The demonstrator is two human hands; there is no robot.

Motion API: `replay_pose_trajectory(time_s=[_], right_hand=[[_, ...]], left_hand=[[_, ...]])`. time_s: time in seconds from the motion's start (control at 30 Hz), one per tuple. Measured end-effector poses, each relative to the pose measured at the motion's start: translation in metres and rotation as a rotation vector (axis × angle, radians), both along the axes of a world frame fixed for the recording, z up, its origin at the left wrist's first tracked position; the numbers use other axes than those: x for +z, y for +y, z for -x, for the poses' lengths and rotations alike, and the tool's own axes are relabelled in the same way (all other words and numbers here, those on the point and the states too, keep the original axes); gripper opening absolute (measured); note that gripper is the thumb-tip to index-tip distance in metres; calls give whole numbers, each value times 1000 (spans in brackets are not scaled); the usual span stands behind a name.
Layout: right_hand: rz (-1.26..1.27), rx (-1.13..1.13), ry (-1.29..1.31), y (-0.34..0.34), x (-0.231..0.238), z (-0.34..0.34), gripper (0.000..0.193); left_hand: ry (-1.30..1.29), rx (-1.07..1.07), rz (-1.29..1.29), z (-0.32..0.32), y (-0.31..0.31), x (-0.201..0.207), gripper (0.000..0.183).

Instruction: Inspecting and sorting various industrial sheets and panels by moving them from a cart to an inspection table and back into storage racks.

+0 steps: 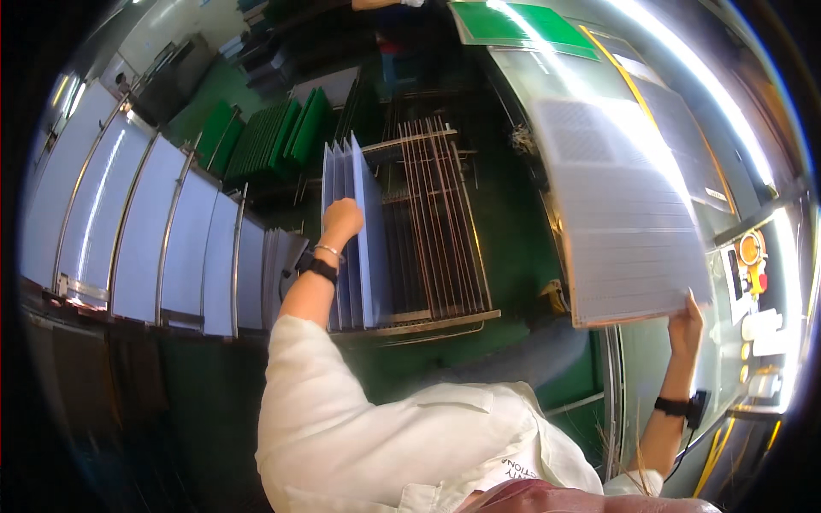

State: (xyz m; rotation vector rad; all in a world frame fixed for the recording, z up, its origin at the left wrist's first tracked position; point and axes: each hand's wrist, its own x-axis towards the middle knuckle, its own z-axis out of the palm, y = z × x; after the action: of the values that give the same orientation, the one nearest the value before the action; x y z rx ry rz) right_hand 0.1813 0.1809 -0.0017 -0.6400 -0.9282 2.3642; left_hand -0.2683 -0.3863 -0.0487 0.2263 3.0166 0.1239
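Right hand (688, 325) grasping one translucent sheet (633, 248) by its near-right corner, above one bench (723, 368); left hand (342, 220) curled at the upper edges of about four pale panels (369, 248) in one rack (445, 321), its hold indeterminable. Open green floor (517, 282) separates rack and bench.

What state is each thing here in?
Left hand: closed on the standing panels.
Right hand: gripping the grey panel.
Grey panel: held at its near edge.
Standing panels: upright in the rack.
Rack: partly filled.
Green panels: upright, in a row.
Lamp: lit.
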Motion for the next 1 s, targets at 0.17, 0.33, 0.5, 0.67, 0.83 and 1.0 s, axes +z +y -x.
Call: replay_pose_trajectory(time_s=[0.17,0.33,0.5,0.67,0.83,1.0], right_hand=[[141,431,201,100,-84,-9,19],[-117,-79,-278,74,-56,55,20],[-354,-32,-845,53,-27,49,28],[-544,60,-880,-4,22,33,31],[-617,152,-735,-57,55,21,27],[-751,197,-559,-100,88,29,25]], left_hand=[[394,-177,-286,-1,5,113,23],[216,-176,-142,6,-26,157,43],[-389,-21,50,-14,18,45,51],[-65,-73,99,-20,14,-6,34],[13,-8,-36,-13,-3,19,27],[253,-336,-395,-24,-2,196,22]])
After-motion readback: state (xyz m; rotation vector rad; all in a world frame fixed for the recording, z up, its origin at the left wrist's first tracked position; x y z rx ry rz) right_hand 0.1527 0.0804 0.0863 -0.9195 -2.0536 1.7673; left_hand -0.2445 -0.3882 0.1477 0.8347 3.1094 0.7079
